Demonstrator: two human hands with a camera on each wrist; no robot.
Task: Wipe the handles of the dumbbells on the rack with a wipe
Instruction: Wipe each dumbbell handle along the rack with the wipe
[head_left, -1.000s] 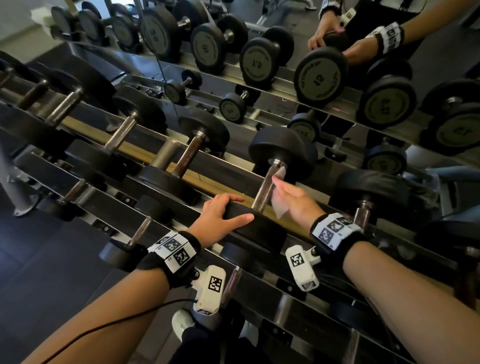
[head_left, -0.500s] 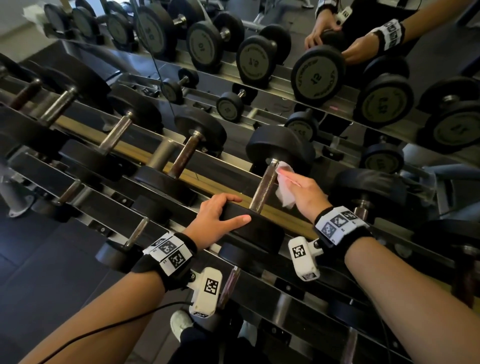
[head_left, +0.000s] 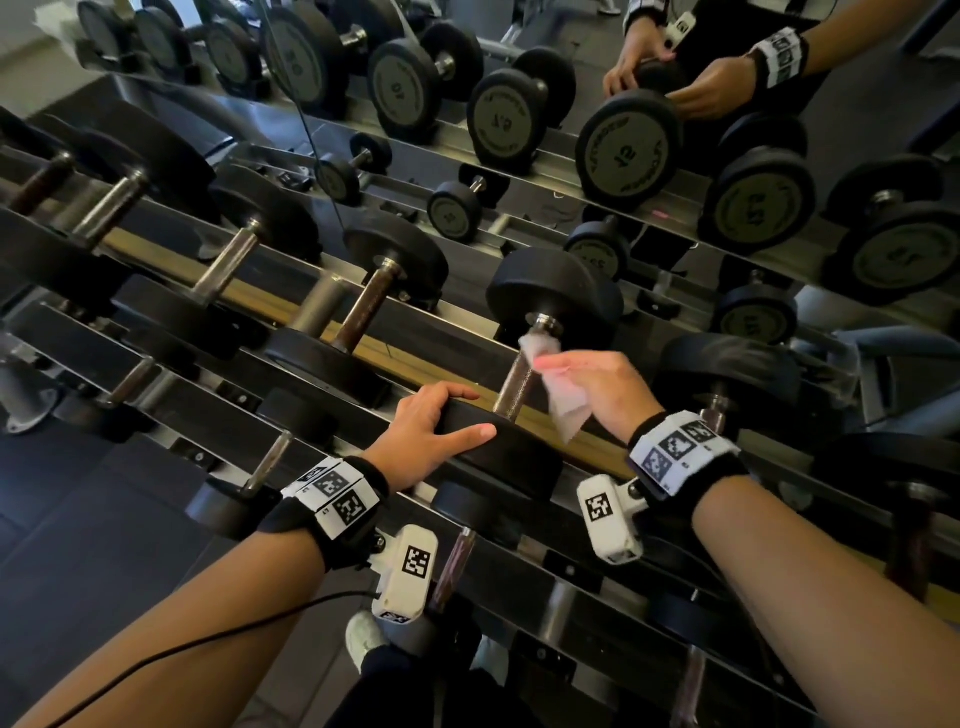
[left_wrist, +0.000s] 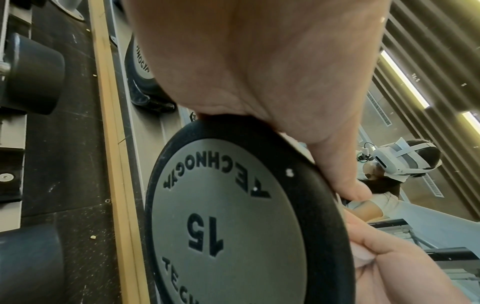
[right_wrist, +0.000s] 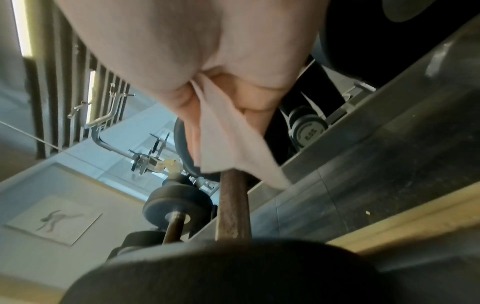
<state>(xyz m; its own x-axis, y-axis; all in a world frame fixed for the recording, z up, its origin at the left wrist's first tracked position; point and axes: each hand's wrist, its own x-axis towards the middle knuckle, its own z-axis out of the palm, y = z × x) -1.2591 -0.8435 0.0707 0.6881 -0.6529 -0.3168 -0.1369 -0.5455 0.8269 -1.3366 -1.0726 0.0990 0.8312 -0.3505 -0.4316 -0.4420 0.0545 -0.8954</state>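
- The right hand (head_left: 597, 384) pinches the wipe (head_left: 563, 400) between thumb and fingers and lays it against the handle (head_left: 519, 382) of one dumbbell (head_left: 524, 374), near the far weight at about 12 o'clock from the hand; one corner of the wipe hangs free below the hand; the right wrist view shows the wipe (right_wrist: 228, 139) draped over the upper part of the handle (right_wrist: 232, 205).
- The left hand (head_left: 431, 436) rests on the near weight (head_left: 498, 447) of the same dumbbell, at 9 o'clock from the right hand; its fingers lie over the rim and the thumb is stretched along the edge; its grip is loose, not clamped; the left wrist view shows the number 15 on this weight (left_wrist: 233, 216).
- The dumbbell lies on the rack (head_left: 415, 358), across the two rails, with more dumbbells beside it at 9 o'clock and one at 3 o'clock.
- Judgement of progress: the wiping of this one handle is under way; the lower part of the handle, toward the near weight, is bare of the wipe now; I cannot tell which of the other handles are already clean, since no mark of wiping shows on them; several handles may be left.
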